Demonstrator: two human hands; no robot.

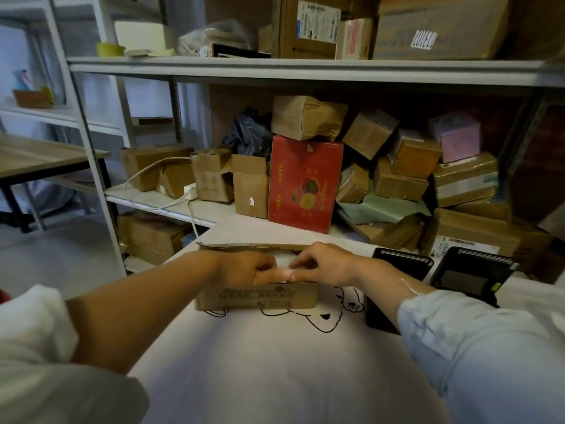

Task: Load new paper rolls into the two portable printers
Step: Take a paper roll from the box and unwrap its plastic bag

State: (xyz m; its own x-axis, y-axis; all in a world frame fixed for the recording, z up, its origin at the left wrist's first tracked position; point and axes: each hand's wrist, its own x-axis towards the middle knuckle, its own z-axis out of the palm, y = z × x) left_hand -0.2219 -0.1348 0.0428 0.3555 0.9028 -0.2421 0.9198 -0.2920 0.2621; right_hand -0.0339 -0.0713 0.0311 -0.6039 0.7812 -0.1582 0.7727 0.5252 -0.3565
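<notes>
An open cardboard box (256, 296) sits on the white table (275, 362) ahead of me. Both hands reach into its top. My left hand (244, 269) and my right hand (321, 263) pinch something white and wrapped (284, 261) inside it, fingertips meeting over the box's front edge. Whether it is a paper roll I cannot tell. Two black portable printers stand to the right with lids open: one (403, 264) partly behind my right forearm, the other (472, 273) further right.
A metal shelf rack (275, 68) rises right behind the table, packed with cardboard boxes, a red fruit carton (304, 182) and a white power strip with cable (189, 189). The tablecloth carries a black cartoon drawing (321, 316). A wooden table (46, 157) stands at left.
</notes>
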